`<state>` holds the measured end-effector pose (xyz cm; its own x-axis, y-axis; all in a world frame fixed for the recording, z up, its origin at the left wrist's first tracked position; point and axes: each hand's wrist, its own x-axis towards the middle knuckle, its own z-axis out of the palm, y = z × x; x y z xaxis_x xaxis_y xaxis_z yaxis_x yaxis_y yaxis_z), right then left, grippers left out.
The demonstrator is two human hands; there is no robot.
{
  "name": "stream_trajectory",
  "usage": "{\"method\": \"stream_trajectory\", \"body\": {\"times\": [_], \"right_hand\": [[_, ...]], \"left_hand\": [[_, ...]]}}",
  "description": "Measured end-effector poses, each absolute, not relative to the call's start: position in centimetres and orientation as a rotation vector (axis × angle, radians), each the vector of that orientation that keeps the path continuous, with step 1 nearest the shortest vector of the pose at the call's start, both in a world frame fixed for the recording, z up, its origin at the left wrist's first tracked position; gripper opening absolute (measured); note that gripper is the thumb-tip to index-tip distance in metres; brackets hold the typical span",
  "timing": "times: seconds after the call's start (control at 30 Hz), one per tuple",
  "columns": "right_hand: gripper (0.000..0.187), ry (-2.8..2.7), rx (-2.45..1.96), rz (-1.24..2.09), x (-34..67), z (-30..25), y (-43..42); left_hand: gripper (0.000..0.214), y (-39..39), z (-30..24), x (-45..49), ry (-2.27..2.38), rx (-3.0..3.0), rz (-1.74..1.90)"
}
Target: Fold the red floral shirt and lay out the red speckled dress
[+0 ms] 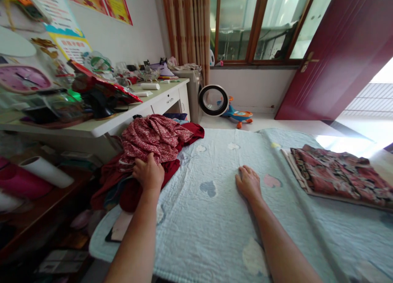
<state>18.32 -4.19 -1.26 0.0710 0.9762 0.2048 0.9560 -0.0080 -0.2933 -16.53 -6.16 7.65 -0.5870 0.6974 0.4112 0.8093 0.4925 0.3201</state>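
Note:
A red-and-white patterned garment (153,135) lies bunched at the top of a heap of clothes. My left hand (149,173) is at its near edge, fingers curled onto the fabric and closed on it; the fingertips are partly hidden. Under and beside it are dark red clothes (170,170). My right hand (249,182) rests palm down on the light blue quilt (208,221), which bears heart shapes. Its fingers lie stretched out, with nothing in them. To the right of this hand, folded clothes (340,172) with a dark pink floral print on top lie in a stack.
A cluttered white desk (172,90) runs along the left wall, with a pink clock (24,78) and a red bag (104,84). Beyond stand a washing machine with its round door (213,100) open and a blue-orange ride-on toy (241,115). The dark red door (331,49) stands open.

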Motion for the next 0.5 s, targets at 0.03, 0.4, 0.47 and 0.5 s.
{"method": "stream_trajectory", "body": {"times": [0.03,0.4,0.47,0.5], "right_hand": [[0.042,-1.926,-2.005,0.082,18.3,-1.2,-4.2],[0.041,-1.933,-2.011,0.064,18.4,-1.5,-4.1],[0.041,-1.931,-2.004,0.069,18.3,-1.5,-4.1],[0.041,-1.925,-1.991,0.077,18.3,-1.4,-4.1]], "left_hand": [[0.038,-6.1,7.5,-16.8,-2.498,-1.332,-0.684],[0.043,-7.5,8.7,-11.3,-2.112,-1.867,-0.769],[0.045,-8.0,8.1,-8.3,-2.019,-2.077,-0.852],[0.047,-8.3,7.6,-6.7,-1.97,-2.191,-0.901]]}}
